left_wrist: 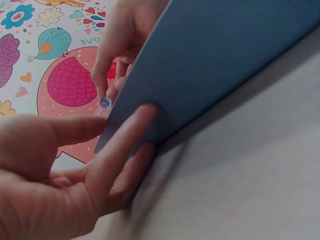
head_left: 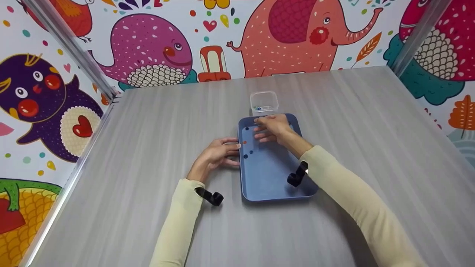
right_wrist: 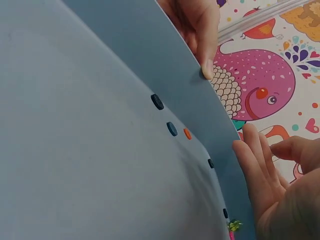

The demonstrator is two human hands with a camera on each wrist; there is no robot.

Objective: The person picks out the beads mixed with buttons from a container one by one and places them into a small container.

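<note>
My left hand (head_left: 220,152) grips the left wall of a blue rectangular tray (head_left: 274,181), thumb at the rim and fingers against the outside. Above the tray's far end is my right hand (head_left: 272,128); its thumb and forefinger meet at the tips. A small clear marble with blue inside (left_wrist: 105,102) shows right at those fingertips in the left wrist view. Inside the tray, along its left side, lie several dark button-like discs (right_wrist: 157,102) and an orange disc (right_wrist: 187,133). A small green and pink piece (right_wrist: 234,226) sits farther along by the wall.
A clear square plastic container (head_left: 264,99) stands just beyond the tray's far edge, with small blue and green bits inside. The grey table (head_left: 148,148) surrounds the tray. Printed cartoon panels (head_left: 148,52) wall the back and sides.
</note>
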